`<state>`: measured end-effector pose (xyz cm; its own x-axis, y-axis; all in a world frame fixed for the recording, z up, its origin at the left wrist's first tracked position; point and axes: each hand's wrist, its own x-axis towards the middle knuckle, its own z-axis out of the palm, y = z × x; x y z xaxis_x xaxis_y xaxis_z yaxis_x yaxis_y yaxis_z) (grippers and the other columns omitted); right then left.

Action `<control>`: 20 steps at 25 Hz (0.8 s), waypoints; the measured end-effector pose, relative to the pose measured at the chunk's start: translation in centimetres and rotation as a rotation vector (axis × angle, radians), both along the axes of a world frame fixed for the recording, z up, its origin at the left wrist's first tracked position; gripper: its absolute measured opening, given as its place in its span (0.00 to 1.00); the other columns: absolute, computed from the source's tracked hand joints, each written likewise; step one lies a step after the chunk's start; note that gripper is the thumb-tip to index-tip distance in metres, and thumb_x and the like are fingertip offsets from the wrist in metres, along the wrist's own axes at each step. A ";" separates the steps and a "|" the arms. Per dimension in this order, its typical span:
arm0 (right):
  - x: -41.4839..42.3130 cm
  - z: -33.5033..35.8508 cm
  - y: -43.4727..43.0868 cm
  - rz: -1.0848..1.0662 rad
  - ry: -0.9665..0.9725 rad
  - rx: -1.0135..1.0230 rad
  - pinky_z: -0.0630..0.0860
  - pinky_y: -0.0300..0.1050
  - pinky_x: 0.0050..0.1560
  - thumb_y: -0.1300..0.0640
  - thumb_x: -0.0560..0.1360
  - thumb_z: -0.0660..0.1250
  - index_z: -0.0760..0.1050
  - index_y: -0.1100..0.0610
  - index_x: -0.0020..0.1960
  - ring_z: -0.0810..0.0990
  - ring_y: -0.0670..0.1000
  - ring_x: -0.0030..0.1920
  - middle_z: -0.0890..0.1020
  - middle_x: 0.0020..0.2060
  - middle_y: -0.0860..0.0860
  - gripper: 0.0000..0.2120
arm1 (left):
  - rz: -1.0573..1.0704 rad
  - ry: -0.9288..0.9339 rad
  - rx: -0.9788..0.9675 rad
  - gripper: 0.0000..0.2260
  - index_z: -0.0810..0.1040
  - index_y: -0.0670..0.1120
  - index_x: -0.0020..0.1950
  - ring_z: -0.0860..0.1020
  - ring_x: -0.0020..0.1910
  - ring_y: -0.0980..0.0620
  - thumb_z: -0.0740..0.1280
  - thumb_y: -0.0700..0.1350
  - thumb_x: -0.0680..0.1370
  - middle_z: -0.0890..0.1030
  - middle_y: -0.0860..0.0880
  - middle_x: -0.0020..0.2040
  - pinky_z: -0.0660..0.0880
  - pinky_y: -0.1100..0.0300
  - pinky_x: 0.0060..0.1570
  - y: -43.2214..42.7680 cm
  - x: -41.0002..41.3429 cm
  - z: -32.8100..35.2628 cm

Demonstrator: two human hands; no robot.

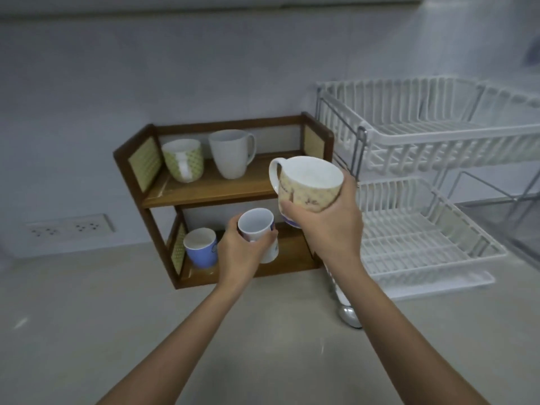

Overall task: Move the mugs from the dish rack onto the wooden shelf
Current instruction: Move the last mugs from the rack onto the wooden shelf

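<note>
A two-tier wooden shelf (210, 194) stands on the counter. On its top tier are a green patterned mug (184, 160) and a plain white mug (230, 153). On the bottom tier a blue mug (201, 248) stands at the left. My left hand (242, 255) is shut on a small white mug with blue print (257, 229), held at the bottom tier beside the blue mug. My right hand (330, 223) grips a wide yellow patterned mug (306, 182) in the air by the shelf's right end. The white two-tier dish rack (438, 147) at the right holds no mugs.
A metal spoon (349, 314) lies on the beige counter between the shelf and the rack's drip tray (438, 287). A wall socket strip (70, 228) sits at the left. A steel sink edge (520, 223) shows at the far right.
</note>
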<state>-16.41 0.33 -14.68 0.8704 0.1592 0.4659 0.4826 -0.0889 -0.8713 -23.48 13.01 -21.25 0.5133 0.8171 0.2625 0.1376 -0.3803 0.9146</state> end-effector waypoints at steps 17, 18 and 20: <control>14.8 0.2 15.5 -0.154 0.114 -0.356 0.75 0.53 0.58 0.44 0.62 0.78 0.58 0.56 0.70 0.75 0.60 0.63 0.76 0.63 0.58 0.45 | -0.077 0.262 0.080 0.30 0.73 0.50 0.60 0.78 0.55 0.50 0.76 0.59 0.62 0.81 0.50 0.55 0.78 0.56 0.50 7.1 6.9 -5.1; 14.9 0.0 15.6 -0.150 0.107 -0.358 0.74 0.53 0.58 0.45 0.62 0.78 0.58 0.56 0.70 0.74 0.60 0.63 0.76 0.63 0.58 0.45 | -0.084 0.258 0.077 0.30 0.73 0.50 0.60 0.78 0.55 0.50 0.76 0.59 0.63 0.81 0.50 0.55 0.78 0.55 0.51 7.2 7.1 -5.2; 14.7 -0.1 15.3 -0.109 0.096 -0.352 0.74 0.53 0.61 0.46 0.63 0.77 0.58 0.57 0.71 0.73 0.59 0.65 0.74 0.65 0.57 0.44 | -0.095 0.251 0.071 0.31 0.73 0.48 0.61 0.78 0.56 0.49 0.76 0.58 0.63 0.81 0.49 0.56 0.78 0.53 0.54 7.3 7.5 -5.3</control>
<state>-1.66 15.68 -14.82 0.9280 0.1996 0.3146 0.3717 -0.4373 -0.8189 -15.94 20.30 -26.57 0.6431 0.7461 0.1726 0.3169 -0.4644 0.8270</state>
